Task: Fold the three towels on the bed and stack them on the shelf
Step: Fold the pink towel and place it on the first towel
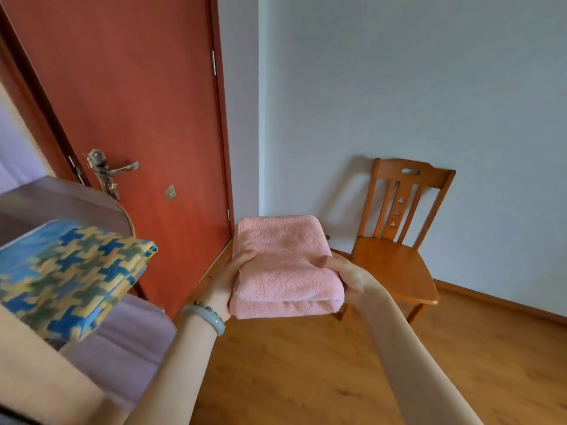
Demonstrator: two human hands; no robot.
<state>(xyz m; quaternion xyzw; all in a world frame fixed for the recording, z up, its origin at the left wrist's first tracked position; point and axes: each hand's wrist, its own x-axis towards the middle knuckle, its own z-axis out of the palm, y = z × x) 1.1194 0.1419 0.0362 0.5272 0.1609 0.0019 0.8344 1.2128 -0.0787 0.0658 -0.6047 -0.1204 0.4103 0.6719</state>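
The folded pink towel is gripped between left hand and right hand. A patterned towel lies folded nearby. Stacking is judged pending.

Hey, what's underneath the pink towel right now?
Only wood floor shows below the pink towel. The left hand and right hand grip its sides; any fingers beneath it are covered.

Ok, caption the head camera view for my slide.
The left hand and right hand hold a folded pink towel; a blue patterned towel lies nearby.
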